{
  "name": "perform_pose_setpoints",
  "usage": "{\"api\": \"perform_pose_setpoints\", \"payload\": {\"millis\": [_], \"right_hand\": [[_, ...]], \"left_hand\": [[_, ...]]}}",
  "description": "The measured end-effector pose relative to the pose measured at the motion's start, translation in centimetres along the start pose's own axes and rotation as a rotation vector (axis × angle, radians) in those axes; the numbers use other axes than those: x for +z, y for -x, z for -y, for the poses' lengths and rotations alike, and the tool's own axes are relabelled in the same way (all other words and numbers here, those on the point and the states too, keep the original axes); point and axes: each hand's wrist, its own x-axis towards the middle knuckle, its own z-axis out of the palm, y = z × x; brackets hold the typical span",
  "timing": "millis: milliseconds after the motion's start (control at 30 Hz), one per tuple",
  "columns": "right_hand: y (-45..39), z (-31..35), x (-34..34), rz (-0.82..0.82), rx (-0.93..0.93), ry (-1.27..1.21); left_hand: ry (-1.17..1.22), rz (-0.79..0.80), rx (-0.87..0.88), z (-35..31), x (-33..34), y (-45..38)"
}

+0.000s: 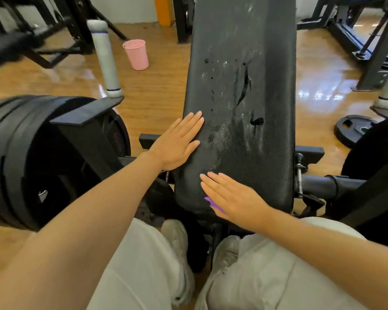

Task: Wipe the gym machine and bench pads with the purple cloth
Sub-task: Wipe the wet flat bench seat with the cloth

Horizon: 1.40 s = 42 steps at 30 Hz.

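Bench pad [240, 90]: black, worn, torn in places, running away from the person. Left hand [177, 142]: flat on the pad's left edge, fingers straight, holding nothing. Right hand [231, 198]: fingers straight, pressing the purple cloth [211, 202] onto the pad's near end; cloth mostly hidden beneath it. Pink bucket [136, 54]: on the floor, left of the pad.

The bench pad [240, 90] is black pebbled vinyl, scuffed and torn in spots. Left of it, matt black weight plates [20, 157] and a pink plastic bucket [136, 54] sit on a glossy wooden floor [157, 90].
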Motion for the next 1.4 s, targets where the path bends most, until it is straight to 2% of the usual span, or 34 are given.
{"api": "perform_pose_setpoints", "payload": {"millis": [67, 133, 167, 200, 267, 300, 367, 467, 633, 700, 800, 933, 967, 1033, 1100, 1167, 1200, 1267, 1333, 1400], "right_hand": [[-1.3, -2.8, 0.4, 0.036, 0.017, 0.047], [-4.1, -5.9, 0.7, 0.17, 0.227, 0.212], [-5.4, -6.7, 0.7, 0.22, 0.342, 0.214], [-6.2, -6.8, 0.5, 0.232, 0.446, 0.202], [-6.0, -5.6, 0.4, 0.144, 0.566, 0.108], [-5.2, -4.1, 0.3, 0.079, 0.533, 0.032], [-3.2, -1.0, -0.3, 0.021, 0.352, -0.088], [-2.4, 0.1, -0.8, 0.113, 0.088, -0.105], [-1.8, -0.6, -0.8, 0.235, -0.167, -0.092], [-1.4, 0.1, -0.8, 0.226, -0.191, -0.096], [-2.8, 0.5, -0.1, 0.154, 0.031, -0.032], [-8.1, 1.0, 1.1, 0.142, 0.62, 0.095], [-8.2, 1.9, 1.1, 0.115, 0.72, 0.097], [-5.8, 4.4, 0.7, 0.09, 0.729, 0.09], [-2.1, 7.1, -0.5, 0.161, 0.566, 0.034], [-0.9, 6.9, -0.7, 0.181, 0.456, -0.01], [-1.8, 5.7, -0.2, 0.174, 0.468, 0.019], [-6.2, 2.2, 0.8, 0.13, 0.65, 0.119], [-10.6, -1.6, 1.7, 0.09, 0.902, 0.046], [-12.2, -2.6, 2.3, 0.084, 1.027, -0.034]], "left_hand": [[0.021, -0.018, 0.019, 0.3, 0.5, 0.1], [0.036, -0.04, 0.039, 0.6, 0.8, 0.1], [0.048, -0.053, 0.051, 0.8, 1.0, 0.0], [0.061, -0.064, 0.065, 1.0, 1.1, 0.0], [0.076, -0.08, 0.104, 1.5, 1.4, -0.1], [0.076, -0.095, 0.126, 1.8, 1.5, -0.1], [0.068, -0.121, 0.181, 2.7, 1.6, -0.3], [0.03, -0.134, 0.244, 3.6, 1.6, -0.6], [0.018, -0.143, 0.258, 3.9, 1.8, -0.7], [0.022, -0.152, 0.259, 3.9, 1.8, -0.6], [0.015, -0.159, 0.263, 4.1, 1.9, -0.7], [0.007, -0.131, 0.262, 4.4, 1.5, -0.9], [-0.002, -0.122, 0.267, 4.4, 1.4, -0.9], [-0.024, -0.115, 0.285, 4.6, 1.2, -1.0], [-0.048, -0.122, 0.31, 4.7, 1.2, -1.1], [-0.075, -0.138, 0.317, 4.7, 1.2, -1.1], [-0.084, -0.144, 0.315, 4.8, 1.2, -1.1], [-0.104, -0.155, 0.3, 4.7, 1.4, -1.0], [-0.128, -0.169, 0.29, 4.5, 1.5, -0.9], [-0.156, -0.167, 0.318, 4.7, 1.2, -1.0]]}}
